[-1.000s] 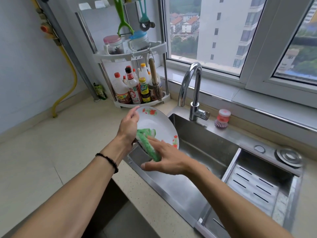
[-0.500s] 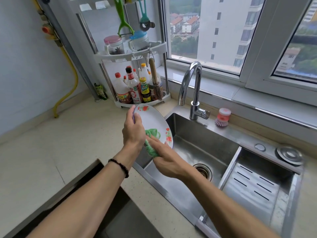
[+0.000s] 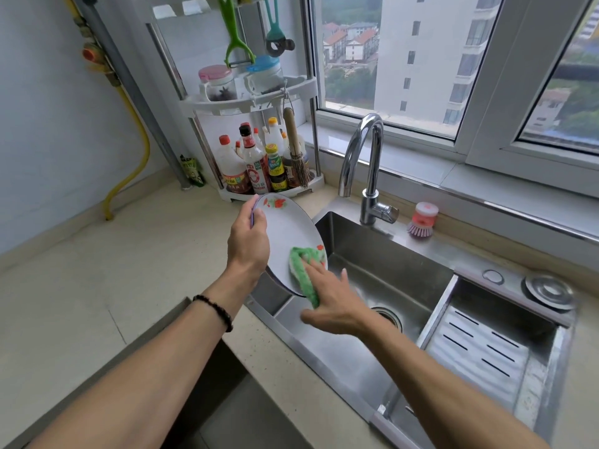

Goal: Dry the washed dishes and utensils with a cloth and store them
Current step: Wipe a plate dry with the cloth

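A white plate (image 3: 285,231) with red flower prints stands tilted on edge over the left corner of the steel sink (image 3: 382,270). My left hand (image 3: 248,244) grips the plate's left rim, with the thumb on its face. A green and white cloth (image 3: 303,270) lies on the lower right of the plate's face. My right hand (image 3: 330,303) presses the cloth against the plate with straight fingers, thumb spread out to the left.
A tall tap (image 3: 366,166) rises behind the sink, a pink dish brush (image 3: 421,222) beside it. A white corner rack (image 3: 259,102) with several sauce bottles stands at the back. A slotted drain tray (image 3: 479,351) fills the sink's right part. A dark open gap (image 3: 227,400) lies below the counter (image 3: 97,270).
The plate has turned more edge-on and shifted slightly left. My right hand has slid the cloth from the plate's middle down to its lower right rim.
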Tool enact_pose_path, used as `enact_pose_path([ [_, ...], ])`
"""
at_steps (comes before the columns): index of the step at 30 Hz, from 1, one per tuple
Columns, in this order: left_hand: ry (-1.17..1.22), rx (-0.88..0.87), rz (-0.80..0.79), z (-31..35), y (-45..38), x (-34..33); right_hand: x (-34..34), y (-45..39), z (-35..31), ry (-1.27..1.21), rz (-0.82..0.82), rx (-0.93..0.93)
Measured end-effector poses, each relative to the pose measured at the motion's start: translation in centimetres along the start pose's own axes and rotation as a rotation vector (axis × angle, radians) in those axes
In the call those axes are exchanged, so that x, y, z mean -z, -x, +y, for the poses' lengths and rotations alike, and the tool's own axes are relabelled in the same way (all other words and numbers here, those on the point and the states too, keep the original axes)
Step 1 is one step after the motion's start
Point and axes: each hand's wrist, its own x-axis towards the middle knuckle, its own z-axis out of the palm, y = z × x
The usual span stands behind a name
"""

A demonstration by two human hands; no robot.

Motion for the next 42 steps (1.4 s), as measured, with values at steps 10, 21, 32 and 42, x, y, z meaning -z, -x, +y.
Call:
enact_pose_path([
  [10, 0.03, 0.023, 0.041, 0.0, -0.2, 0.7, -0.2, -0.2, -1.4, 0.004, 0.005, 0.067],
  [21, 0.099, 0.119, 0.04, -0.1, -0.8, 1.7, -1.2, -0.3, -2.8, 0.013, 0.095, 0.186],
  [32, 0.194, 0.382, -0.235, 1.2, -2.9, 5.0, -0.4, -1.0, 0.7, 0.413, 0.46, 0.341],
  [42, 0.29, 0.18, 0.119, -0.3, 1.5, 1.8, -0.5, -1.3, -4.1, 0.19, 0.545, 0.365],
])
